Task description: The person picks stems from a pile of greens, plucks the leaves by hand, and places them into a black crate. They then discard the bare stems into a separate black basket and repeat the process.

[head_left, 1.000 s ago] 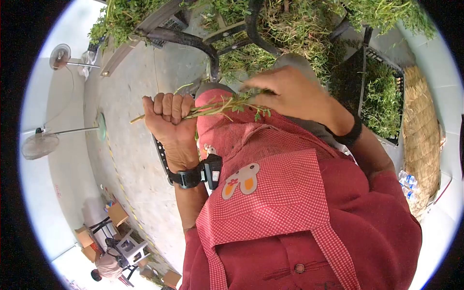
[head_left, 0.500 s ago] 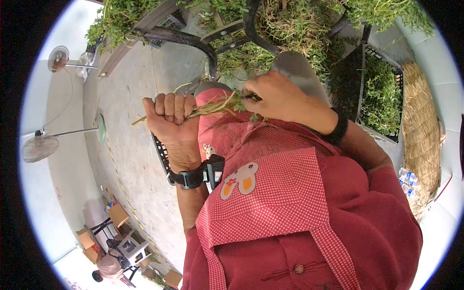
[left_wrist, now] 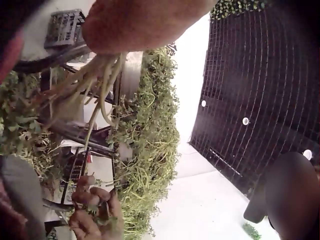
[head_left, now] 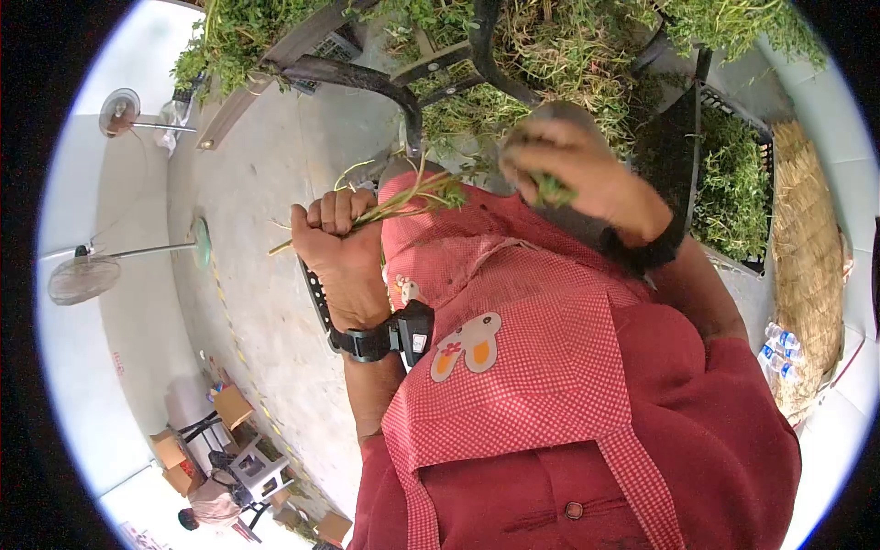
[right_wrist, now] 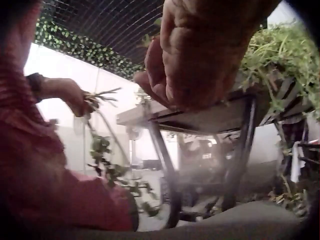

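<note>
In the head view, my left hand (head_left: 337, 240) grips a small bunch of leafy green stems (head_left: 417, 194) above the lap. The cut-looking ends stick out past the thumb side, and the leafy tips point toward the right hand. The left wrist view shows the stems (left_wrist: 102, 80) fanning out below the thumb. My right hand (head_left: 591, 174), blurred, is apart from the bunch over the right knee, fingers curled round a tuft of green leaves (head_left: 553, 191). In the right wrist view its curled fingers (right_wrist: 156, 65) hide most of that tuft.
Greens are heaped on a table (head_left: 247, 96) with black curved legs (head_left: 357, 75). More greens (head_left: 568, 60) lie below it. At right stand a black crate (head_left: 733, 183) of greens, a straw mat (head_left: 807, 257) and water bottles (head_left: 779, 348). Fans (head_left: 84, 280) stand at left.
My right hand went to the bunch's leafy end, then drew away to the right with a tuft of leaves. The left hand keeps its grip on the bunch, which has fewer leaves at its tip.
</note>
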Motion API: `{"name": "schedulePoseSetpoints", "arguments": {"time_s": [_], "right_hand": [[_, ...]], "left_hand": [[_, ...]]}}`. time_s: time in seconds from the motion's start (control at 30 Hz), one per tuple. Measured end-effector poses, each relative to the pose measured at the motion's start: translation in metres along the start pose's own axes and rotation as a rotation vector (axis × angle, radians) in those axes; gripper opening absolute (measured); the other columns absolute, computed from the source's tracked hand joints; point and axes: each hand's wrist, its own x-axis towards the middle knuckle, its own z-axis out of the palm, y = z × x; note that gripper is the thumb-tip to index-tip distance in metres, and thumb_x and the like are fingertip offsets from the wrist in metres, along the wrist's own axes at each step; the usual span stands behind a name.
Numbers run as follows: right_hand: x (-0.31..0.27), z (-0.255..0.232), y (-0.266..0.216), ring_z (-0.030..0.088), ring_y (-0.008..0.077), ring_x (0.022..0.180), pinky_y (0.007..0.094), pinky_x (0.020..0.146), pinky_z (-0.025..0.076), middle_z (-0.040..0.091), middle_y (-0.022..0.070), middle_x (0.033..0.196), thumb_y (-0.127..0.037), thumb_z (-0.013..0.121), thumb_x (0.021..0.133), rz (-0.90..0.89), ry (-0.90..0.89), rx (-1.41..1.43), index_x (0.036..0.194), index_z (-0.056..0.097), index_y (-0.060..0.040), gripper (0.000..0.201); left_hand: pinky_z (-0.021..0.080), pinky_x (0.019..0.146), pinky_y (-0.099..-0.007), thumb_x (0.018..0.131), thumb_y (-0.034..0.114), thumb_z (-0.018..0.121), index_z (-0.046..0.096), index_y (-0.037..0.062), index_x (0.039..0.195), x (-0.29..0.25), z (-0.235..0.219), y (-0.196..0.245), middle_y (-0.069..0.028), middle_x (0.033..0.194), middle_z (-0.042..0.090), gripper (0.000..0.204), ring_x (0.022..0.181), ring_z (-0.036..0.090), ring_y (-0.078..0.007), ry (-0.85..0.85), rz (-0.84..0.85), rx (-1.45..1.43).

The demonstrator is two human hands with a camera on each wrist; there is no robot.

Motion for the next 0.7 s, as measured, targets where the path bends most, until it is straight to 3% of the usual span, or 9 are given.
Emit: {"name": "schedulePoseSetpoints", "arguments": {"time_s": [0.07, 0.1, 0.17, 0.27, 0.43, 0.7], "right_hand": [[0.004, 0.019, 0.017, 0.063, 0.0190, 0.068, 0.0283, 0.056, 0.045, 0.065, 0.0090, 0.078, -0.023, 0.061, 0.079, -0.247, -0.162, -0.601, 0.098, 0.065, -0.0073, 0.025], [0.007, 0.026, 0.025, 0.063, 0.0190, 0.068, 0.0283, 0.056, 0.045, 0.065, 0.0090, 0.078, -0.023, 0.061, 0.079, -0.246, -0.158, -0.595, 0.098, 0.065, -0.0073, 0.025], [0.016, 0.035, 0.038, 0.063, 0.0281, 0.067, 0.0363, 0.060, 0.047, 0.064, 0.0149, 0.074, -0.026, 0.060, 0.078, -0.473, -0.100, -0.879, 0.093, 0.066, -0.0068, 0.024], [0.029, 0.041, 0.048, 0.061, 0.0332, 0.067, 0.0421, 0.063, 0.047, 0.061, 0.0197, 0.074, -0.026, 0.061, 0.077, -0.571, -0.119, -0.897, 0.090, 0.066, -0.0063, 0.024], [0.031, 0.043, 0.052, 0.060, 0.0359, 0.069, 0.0444, 0.064, 0.047, 0.061, 0.0198, 0.074, -0.029, 0.062, 0.075, -0.503, -0.182, -0.948, 0.086, 0.064, -0.0054, 0.026], [0.035, 0.050, 0.065, 0.059, 0.0377, 0.070, 0.0461, 0.065, 0.046, 0.059, 0.0207, 0.072, -0.036, 0.063, 0.075, -0.542, -0.159, -1.041, 0.085, 0.062, -0.0041, 0.033]], "left_hand": [[0.023, 0.048, -0.0276, 0.094, 0.031, 0.031, 0.021, 0.0166, 0.055, 0.001, -0.001, 0.001, 0.0036, 0.047, 0.016, 0.043, 0.042, 0.016, -0.0112, -0.018, -0.023, -0.007], [0.023, 0.049, -0.0276, 0.094, 0.031, 0.031, 0.021, 0.0166, 0.055, 0.000, 0.001, 0.000, 0.0035, 0.047, 0.016, 0.042, 0.042, 0.016, -0.0113, -0.009, -0.019, -0.010], [0.024, 0.049, -0.0277, 0.093, 0.030, 0.031, 0.021, 0.0166, 0.055, 0.000, 0.003, -0.002, 0.0034, 0.047, 0.016, 0.042, 0.042, 0.016, -0.0114, -0.001, -0.016, -0.015], [0.024, 0.050, -0.0277, 0.093, 0.029, 0.031, 0.020, 0.0167, 0.055, 0.001, 0.001, -0.001, 0.0034, 0.048, 0.016, 0.042, 0.043, 0.016, -0.0116, 0.005, -0.029, -0.024], [0.024, 0.050, -0.0279, 0.089, 0.022, 0.035, 0.019, 0.0173, 0.054, 0.001, -0.003, 0.002, 0.0034, 0.047, 0.016, 0.039, 0.043, 0.015, -0.0114, -0.087, -0.052, 0.003], [0.024, 0.052, -0.0275, 0.088, 0.020, 0.036, 0.019, 0.0177, 0.054, 0.002, -0.007, 0.003, 0.0039, 0.047, 0.016, 0.038, 0.044, 0.015, -0.0107, -0.052, -0.065, -0.013]]}}
